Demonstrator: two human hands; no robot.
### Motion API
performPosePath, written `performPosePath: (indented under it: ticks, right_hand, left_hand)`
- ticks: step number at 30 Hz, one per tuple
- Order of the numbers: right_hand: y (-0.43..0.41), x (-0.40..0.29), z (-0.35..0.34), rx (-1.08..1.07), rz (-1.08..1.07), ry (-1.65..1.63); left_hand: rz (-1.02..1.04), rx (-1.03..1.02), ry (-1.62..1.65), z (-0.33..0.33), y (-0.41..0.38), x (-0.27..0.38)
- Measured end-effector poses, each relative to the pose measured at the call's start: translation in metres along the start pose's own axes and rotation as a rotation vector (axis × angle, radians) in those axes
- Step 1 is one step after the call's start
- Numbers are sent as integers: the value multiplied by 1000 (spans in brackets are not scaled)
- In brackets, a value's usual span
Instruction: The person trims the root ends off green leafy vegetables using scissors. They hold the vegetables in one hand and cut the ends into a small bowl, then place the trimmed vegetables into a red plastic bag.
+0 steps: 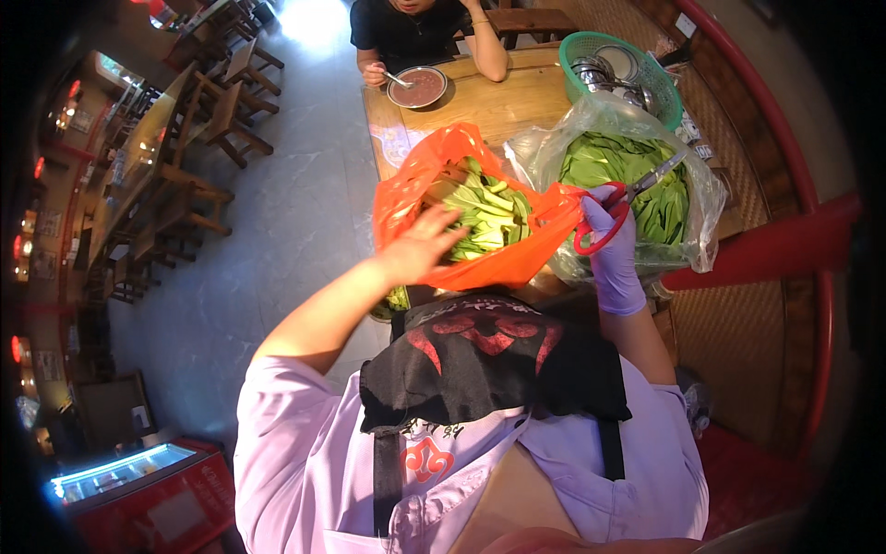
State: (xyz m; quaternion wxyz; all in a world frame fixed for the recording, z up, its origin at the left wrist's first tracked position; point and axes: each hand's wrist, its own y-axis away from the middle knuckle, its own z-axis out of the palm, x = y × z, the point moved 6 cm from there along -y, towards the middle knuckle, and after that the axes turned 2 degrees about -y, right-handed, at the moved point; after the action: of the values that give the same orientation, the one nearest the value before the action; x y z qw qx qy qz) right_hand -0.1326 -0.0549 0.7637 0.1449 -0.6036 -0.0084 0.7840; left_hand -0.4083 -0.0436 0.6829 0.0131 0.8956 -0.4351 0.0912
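My left hand (423, 244), bare and slightly blurred, reaches over the near left rim of an orange plastic bag (477, 275). Its fingers are spread at the edge of the cut leafy greens (488, 211) inside. A thin purple glove covers my right hand (615, 239), which is shut on red-handled scissors (601, 239); their blades point up and to the right. The bag's gathered right edge also runs into that hand. Just behind the scissors, a clear plastic bag (702, 232) is full of whole leafy greens (599, 163).
Both bags rest on a wooden table (526, 83). At its far side a person (408, 34) holds a spoon in a bowl of reddish-brown food (419, 88). A green plastic basket (671, 111) of dishes stands far right. More greens (396, 301) show low, beside my apron (484, 360).
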Motion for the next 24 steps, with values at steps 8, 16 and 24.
performPosePath:
  ticks: [8,16,24]
  right_hand:
    - [-8,-6,-10,-37,36,-41]
    - [-21,-16,-103,46,37,153]
    - [-33,-15,-209,359,-139,477]
  left_hand:
    - [-587,-474,-81,-91,38,-56]
    - [-113,103,319,-149,-92,43]
    - [213,-265,215,-23,-283,100]
